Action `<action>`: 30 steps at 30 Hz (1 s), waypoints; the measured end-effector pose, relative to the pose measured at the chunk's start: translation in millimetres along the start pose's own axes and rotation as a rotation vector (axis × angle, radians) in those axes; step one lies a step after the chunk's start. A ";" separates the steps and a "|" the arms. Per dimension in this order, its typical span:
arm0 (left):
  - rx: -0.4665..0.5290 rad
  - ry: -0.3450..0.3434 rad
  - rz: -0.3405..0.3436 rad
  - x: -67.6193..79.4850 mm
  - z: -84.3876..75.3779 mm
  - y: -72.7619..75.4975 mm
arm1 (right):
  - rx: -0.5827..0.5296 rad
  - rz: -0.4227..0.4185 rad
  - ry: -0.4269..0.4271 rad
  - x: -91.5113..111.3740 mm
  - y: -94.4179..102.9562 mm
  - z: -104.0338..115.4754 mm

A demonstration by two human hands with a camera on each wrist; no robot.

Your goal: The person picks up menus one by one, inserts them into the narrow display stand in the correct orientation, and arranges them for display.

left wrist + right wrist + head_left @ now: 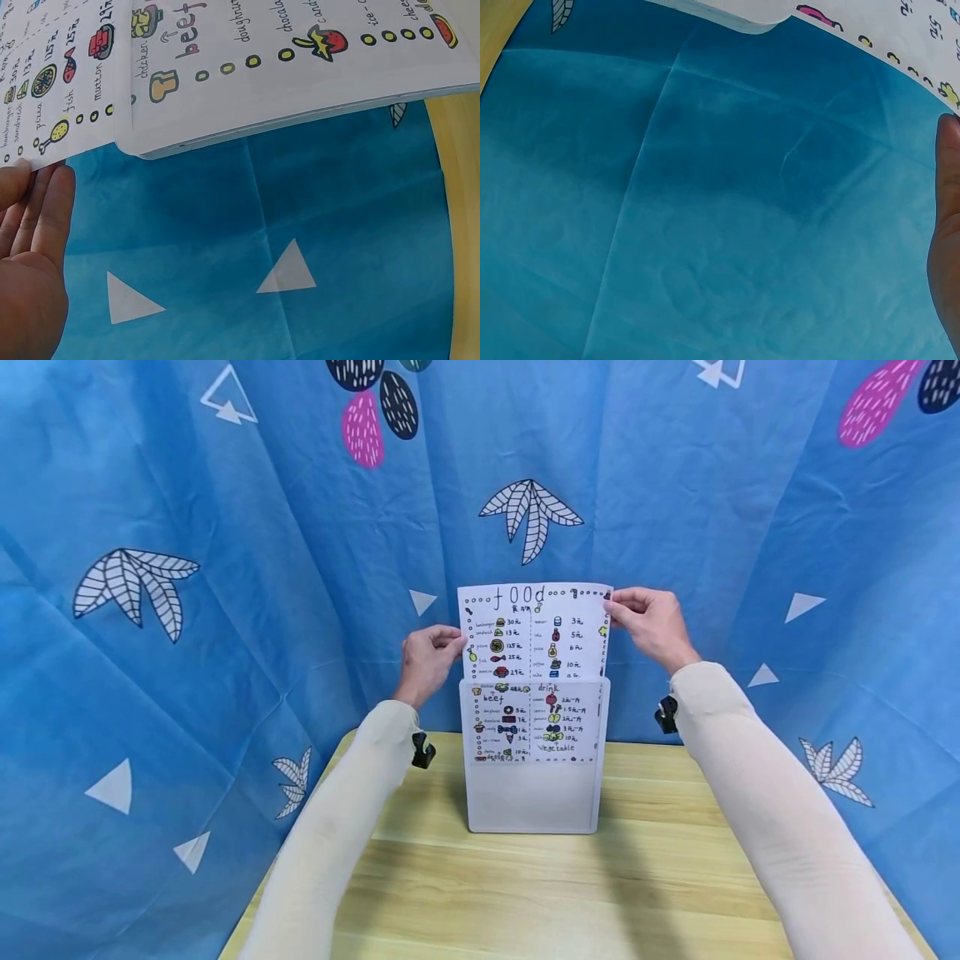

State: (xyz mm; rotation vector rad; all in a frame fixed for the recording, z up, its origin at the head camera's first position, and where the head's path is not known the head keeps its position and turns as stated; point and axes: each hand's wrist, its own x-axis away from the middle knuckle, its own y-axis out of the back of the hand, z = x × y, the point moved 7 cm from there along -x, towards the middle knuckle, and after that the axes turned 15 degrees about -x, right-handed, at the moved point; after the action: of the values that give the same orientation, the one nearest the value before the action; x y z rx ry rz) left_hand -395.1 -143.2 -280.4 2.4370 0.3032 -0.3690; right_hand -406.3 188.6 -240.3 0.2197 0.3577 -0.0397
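A hand-drawn paper menu, headed "food", stands half inside a clear upright sign holder on the table. Its lower half shows through the holder's front; the upper half sticks out above the rim. My left hand pinches the sheet's left edge between thumb and fingers, just above the holder's top. Higher up, my right hand pinches the right edge near the top corner. In the left wrist view the paper's edge lies between thumb and fingers. Only the thumb of the right hand shows in the right wrist view.
The holder stands on a light wood table, close to its back edge. A blue patterned curtain hangs behind and along both sides. Small black clips sit at both wrists.
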 end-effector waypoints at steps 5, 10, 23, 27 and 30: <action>-0.009 -0.003 -0.014 0.1 -1.0 0.7 | -0.016 -0.009 0.001 1.2 0.0 -1.2; 0.011 -0.027 -0.045 -3.7 -9.2 7.6 | -0.033 -0.005 0.006 1.9 -1.1 -2.6; 0.039 -0.032 -0.073 -8.2 -19.5 16.4 | -0.076 -0.054 0.030 3.7 2.6 5.1; 0.050 -0.021 -0.081 -8.0 -15.6 16.3 | -0.084 -0.063 0.055 3.4 2.5 9.7; 0.045 -0.022 -0.079 -7.7 -14.5 16.0 | -0.076 -0.063 0.053 3.8 2.1 9.1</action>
State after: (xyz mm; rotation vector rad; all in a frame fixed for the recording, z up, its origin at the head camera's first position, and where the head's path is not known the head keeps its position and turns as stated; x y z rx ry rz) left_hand -394.7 -147.3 -257.8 2.4689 0.3857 -0.4411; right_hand -399.5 188.6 -232.9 0.1348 0.4182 -0.0821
